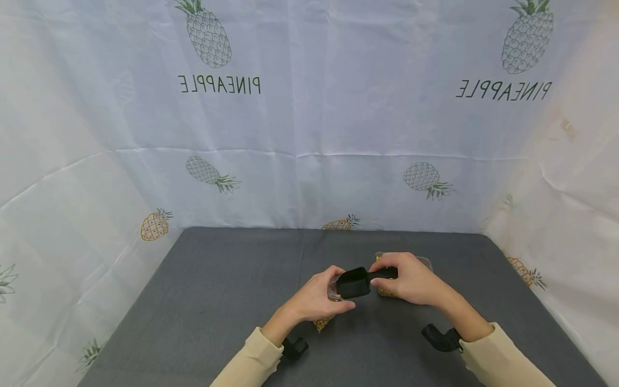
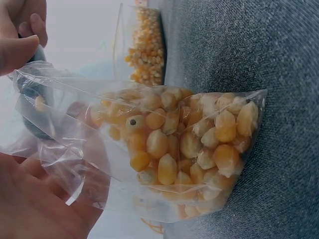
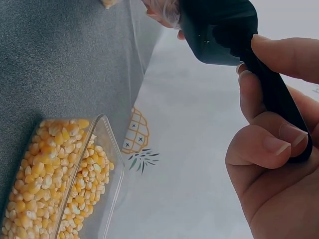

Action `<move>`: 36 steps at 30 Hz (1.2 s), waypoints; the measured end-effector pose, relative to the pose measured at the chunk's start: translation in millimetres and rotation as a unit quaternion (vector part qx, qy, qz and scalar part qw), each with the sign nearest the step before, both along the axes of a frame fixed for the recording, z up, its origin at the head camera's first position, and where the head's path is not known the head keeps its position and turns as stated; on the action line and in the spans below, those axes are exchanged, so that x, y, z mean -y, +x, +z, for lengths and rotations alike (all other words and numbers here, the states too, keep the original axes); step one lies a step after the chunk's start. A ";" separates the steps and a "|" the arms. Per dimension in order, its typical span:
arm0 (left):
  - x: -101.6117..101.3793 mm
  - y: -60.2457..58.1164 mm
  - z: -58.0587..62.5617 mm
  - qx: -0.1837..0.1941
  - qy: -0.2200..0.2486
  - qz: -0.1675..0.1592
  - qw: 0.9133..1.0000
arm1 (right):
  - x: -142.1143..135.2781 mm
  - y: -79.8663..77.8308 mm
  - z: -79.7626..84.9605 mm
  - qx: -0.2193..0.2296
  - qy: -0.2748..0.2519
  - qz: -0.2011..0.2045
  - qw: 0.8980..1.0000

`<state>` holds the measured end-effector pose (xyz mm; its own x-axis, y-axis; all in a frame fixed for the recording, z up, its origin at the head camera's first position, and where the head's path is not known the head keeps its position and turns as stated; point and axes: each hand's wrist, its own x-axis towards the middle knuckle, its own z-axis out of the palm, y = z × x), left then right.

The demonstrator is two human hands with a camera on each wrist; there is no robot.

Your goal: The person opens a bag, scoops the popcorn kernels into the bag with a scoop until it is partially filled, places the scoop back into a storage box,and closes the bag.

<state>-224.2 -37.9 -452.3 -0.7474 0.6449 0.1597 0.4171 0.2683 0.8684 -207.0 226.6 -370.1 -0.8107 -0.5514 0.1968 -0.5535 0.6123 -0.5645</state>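
A clear plastic bag (image 2: 184, 144), its lower part full of yellow corn kernels, stands upright on the grey table. My left hand (image 1: 315, 297) grips the bag round its mouth, which is spread between thumb and fingers. With thumb and fingers my right hand (image 1: 411, 279) pinches the handle of a black scoop (image 1: 353, 283). The scoop's front end is at the bag's mouth, tilted toward it. One kernel (image 2: 39, 103) shows near the scoop in the left wrist view. Behind my right hand stands a clear rectangular container (image 3: 102, 134) of corn kernels, partly hidden in the head view.
The grey table (image 1: 217, 301) reaches back to a white curtain (image 1: 309, 107) printed with pineapples. The curtain also hangs along both sides. Black straps with camera mounts (image 1: 441, 337) sit on the wrists.
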 end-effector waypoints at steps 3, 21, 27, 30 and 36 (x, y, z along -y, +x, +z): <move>0.0 0.5 0.2 0.005 0.003 -0.003 1.000 | -0.9 0.9 0.8 -0.004 0.002 -0.002 1.000; 1.8 1.3 0.7 -0.028 -0.027 0.009 0.999 | -17.3 9.4 -5.3 0.000 -0.043 -0.014 0.999; 1.7 2.2 0.9 -0.048 -0.029 0.012 0.998 | -24.3 12.2 -10.0 0.005 -0.083 -0.014 0.996; 1.5 1.8 0.3 -0.044 -0.017 0.007 0.999 | -27.9 12.9 -13.0 -0.001 -0.085 -0.026 0.996; 1.5 1.2 -0.1 -0.033 -0.009 0.002 0.999 | -37.4 15.0 -17.1 -0.004 -0.082 -0.048 0.995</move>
